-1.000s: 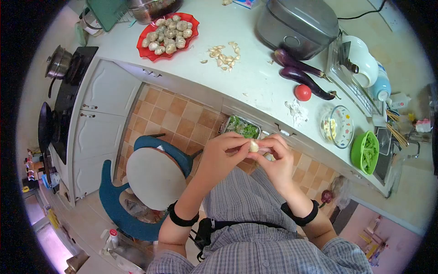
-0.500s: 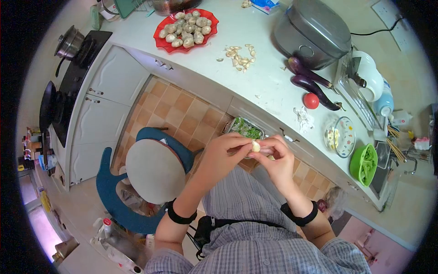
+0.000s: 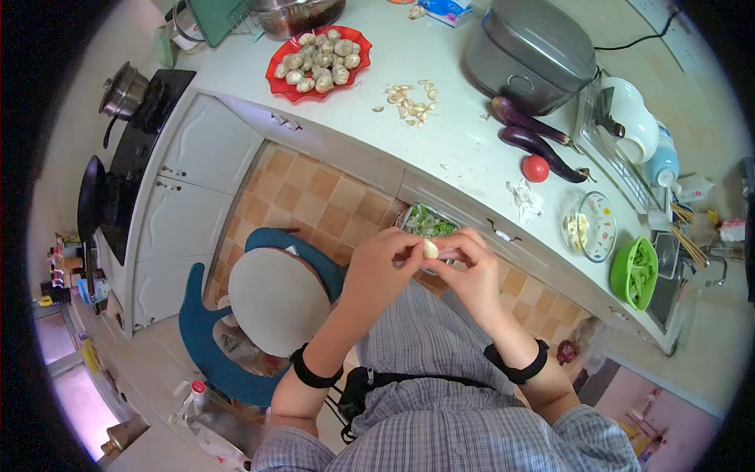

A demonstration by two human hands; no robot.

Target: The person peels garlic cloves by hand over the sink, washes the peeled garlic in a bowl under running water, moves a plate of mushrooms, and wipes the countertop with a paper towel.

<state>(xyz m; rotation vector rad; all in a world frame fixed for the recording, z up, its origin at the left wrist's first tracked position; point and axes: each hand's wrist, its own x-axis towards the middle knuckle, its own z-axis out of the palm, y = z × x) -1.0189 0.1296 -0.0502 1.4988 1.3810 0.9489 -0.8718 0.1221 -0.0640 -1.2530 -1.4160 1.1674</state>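
Left hand: the left hand (image 3: pixel 385 263) pinches a garlic clove (image 3: pixel 430 249) with thumb and fingertips, so it is steady for peeling.
Right hand: the right hand (image 3: pixel 472 271) grasps the same clove from the other side.
Clove position: in the air, above a tray of green scraps (image 3: pixel 425 222) on the floor, probably so skins fall in.
Counter: unpeeled cloves (image 3: pixel 409 100) wait near a red plate of mushrooms (image 3: pixel 320 61); a glass bowl (image 3: pixel 588 228) stands beside the right hand's side.

garlic clove (image 3: pixel 431 248) between both hands, above a tray (image 3: pixel 425 221) on the floor before the counter (image 3: pixel 440 134).
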